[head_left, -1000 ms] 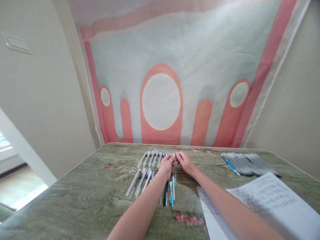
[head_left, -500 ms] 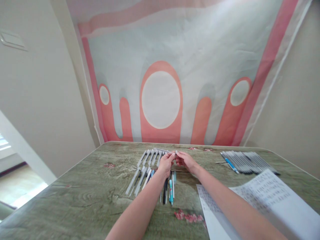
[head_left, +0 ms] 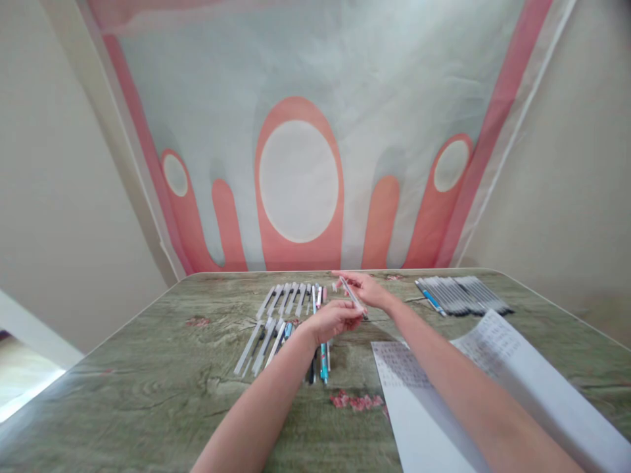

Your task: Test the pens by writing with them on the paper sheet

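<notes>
A slim, pale refill-like pen (head_left: 351,293) slants between my hands above the table, its dark tip toward the lower right. My left hand (head_left: 331,322) pinches the lower part with thumb and fingers. Around the upper part are the fingers of my right hand (head_left: 369,290), the index finger stretched out to the left. A small whitish piece (head_left: 336,287) shows by the right fingertips; whether it is held I cannot tell. Beneath and left of my left hand lie several clear pen caps or barrels (head_left: 249,347), a turquoise pen (head_left: 324,363) and a dark pen (head_left: 312,370).
A back row of translucent pens (head_left: 280,299) lies left of my hands. On the right is a neat row of grey pens (head_left: 461,295) with a blue pen (head_left: 430,297) at its left end. Written paper sheets (head_left: 409,407) lie under my right forearm. Behind the table (head_left: 123,394) hangs a patterned sheet (head_left: 221,118).
My hands have drawn apart, the left lower and nearer, the right higher. The slim pen now shows slanting between them. The view has shifted slightly, moving the table items leftward.
</notes>
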The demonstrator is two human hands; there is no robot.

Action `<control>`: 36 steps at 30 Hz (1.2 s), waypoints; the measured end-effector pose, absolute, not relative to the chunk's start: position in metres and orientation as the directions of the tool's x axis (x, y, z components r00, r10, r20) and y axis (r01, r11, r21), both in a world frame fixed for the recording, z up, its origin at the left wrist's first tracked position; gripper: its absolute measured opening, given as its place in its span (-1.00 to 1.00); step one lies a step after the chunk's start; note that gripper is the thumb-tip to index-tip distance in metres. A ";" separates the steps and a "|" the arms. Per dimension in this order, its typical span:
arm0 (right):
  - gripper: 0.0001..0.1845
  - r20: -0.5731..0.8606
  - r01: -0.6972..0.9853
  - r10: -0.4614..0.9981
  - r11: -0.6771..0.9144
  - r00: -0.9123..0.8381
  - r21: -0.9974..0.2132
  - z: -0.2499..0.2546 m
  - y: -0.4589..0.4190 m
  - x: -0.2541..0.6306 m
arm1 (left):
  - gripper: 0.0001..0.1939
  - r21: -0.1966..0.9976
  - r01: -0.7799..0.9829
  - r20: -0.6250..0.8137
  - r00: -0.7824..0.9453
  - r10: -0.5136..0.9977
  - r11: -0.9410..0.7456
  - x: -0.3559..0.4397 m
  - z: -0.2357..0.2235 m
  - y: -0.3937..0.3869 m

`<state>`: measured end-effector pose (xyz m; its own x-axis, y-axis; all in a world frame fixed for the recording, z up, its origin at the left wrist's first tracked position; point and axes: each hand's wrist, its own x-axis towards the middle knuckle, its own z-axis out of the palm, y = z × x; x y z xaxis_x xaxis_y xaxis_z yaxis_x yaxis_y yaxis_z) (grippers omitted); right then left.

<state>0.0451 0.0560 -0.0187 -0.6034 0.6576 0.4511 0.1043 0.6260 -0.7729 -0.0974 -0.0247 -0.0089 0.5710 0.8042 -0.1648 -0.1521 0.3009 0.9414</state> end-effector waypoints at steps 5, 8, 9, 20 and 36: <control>-0.75 0.559 0.281 0.615 0.772 -0.555 -0.570 -0.003 0.057 0.057 | -0.58 0.993 -0.009 -0.087 0.621 0.779 0.118 -0.085 -0.004 -0.036; -0.68 0.587 0.328 0.717 0.695 -0.375 -0.640 0.000 0.061 0.065 | -0.46 0.967 0.223 -0.071 0.697 0.713 -0.121 -0.071 -0.003 -0.051; -0.64 0.579 0.324 0.751 0.660 -0.318 -0.678 0.000 0.063 0.068 | -0.39 0.929 0.300 -0.069 0.716 0.694 -0.217 -0.065 -0.003 -0.058; -0.54 0.534 0.281 0.833 0.552 -0.143 -0.785 0.019 0.053 0.089 | 0.08 0.509 0.458 0.008 0.844 0.537 -0.729 -0.034 -0.027 -0.099; -0.81 0.152 0.430 0.987 0.161 -0.056 -0.889 -0.069 -0.069 0.170 | 0.08 0.461 0.591 -0.039 0.758 0.651 -0.661 -0.060 -0.031 -0.064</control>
<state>0.1695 -0.0694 -0.0687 -0.0558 0.9868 0.1522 0.4296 0.1613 -0.8885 -0.0597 -0.0639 -0.0305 0.7582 0.6509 -0.0391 0.5915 -0.6612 0.4615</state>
